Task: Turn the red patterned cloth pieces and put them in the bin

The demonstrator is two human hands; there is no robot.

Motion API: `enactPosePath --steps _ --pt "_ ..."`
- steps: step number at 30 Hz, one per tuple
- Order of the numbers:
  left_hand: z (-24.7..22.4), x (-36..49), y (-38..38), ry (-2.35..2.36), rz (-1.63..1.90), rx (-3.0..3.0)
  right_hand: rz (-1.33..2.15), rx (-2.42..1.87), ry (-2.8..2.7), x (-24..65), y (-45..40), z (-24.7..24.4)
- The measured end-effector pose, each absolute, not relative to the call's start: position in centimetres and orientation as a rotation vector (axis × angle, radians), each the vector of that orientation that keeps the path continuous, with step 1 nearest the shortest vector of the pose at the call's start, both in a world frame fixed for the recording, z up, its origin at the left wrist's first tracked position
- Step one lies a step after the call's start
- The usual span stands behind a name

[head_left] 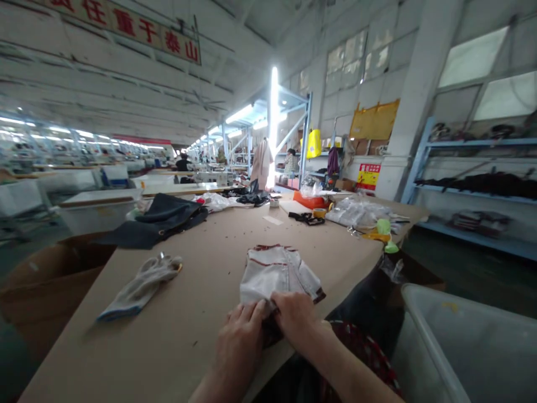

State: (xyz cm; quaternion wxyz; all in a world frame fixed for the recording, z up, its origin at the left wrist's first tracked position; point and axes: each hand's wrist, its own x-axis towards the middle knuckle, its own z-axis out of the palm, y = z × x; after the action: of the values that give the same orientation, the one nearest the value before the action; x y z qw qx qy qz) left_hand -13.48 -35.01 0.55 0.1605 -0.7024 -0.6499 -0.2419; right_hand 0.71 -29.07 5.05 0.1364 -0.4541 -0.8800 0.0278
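Note:
A stitched white fabric piece (274,271) with reddish-brown edges lies on the brown tabletop near its front edge. My left hand (243,330) grips its near end, thumb against curled fingers. Close beside it, my right hand (296,316) is closed on the same end. Dark brown material shows between and below my hands. The fingertips are partly hidden, so how the fabric is folded there I cannot tell. To the left of my hands rests a pale knitted glove (142,285) with a blue cuff edge.
Dark folded fabric (163,215) lies at the table's far left, above a cardboard box (50,280). Clear plastic bags (356,211), black straps (306,218) and an orange-red item (309,200) sit at the far right. A whitish plastic bin (432,341) stands at my right.

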Motion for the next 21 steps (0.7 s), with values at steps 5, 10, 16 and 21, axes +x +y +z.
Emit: enactPosePath --steps 5,10,16,21 --pt "-0.8 -14.9 -35.5 -1.829 -0.639 -1.995 0.169 -1.340 -2.542 1.5 -30.7 4.0" --pt "-2.8 -13.5 -36.2 -1.701 -0.682 -1.977 0.208 -1.459 -2.542 0.6 -31.0 3.4" --pt "-2.9 -14.4 -36.3 -1.726 -0.647 -1.945 0.244 -1.456 -2.596 0.4 -31.5 3.0" --pt "-2.0 -15.7 -37.3 -1.793 -0.713 -1.898 0.236 -1.355 -2.544 2.0 -31.9 0.1"
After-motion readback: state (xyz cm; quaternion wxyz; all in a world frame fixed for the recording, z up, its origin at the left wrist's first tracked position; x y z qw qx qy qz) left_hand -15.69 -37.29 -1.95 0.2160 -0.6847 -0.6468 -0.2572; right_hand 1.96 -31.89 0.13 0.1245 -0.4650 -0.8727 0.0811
